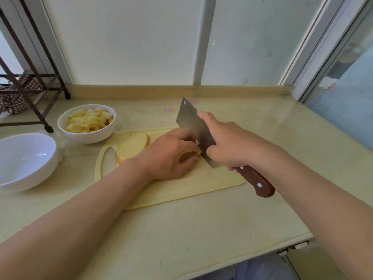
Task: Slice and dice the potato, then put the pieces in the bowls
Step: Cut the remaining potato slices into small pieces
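On the pale yellow cutting board my left hand presses down on a piece of potato, mostly hidden under my fingers. My right hand grips a cleaver by its brown wooden handle, index finger along the blade's spine, and the blade's edge rests on the potato beside my left fingertips. Two flat potato slices lie overlapping at the board's left. A white bowl full of diced potato stands behind the board to the left. A larger empty white bowl sits at the far left.
A dark metal rack with a checked cloth stands at the back left of the beige counter. A frosted window runs along the back, a glass pane on the right. The counter's front edge drops off near the bottom right.
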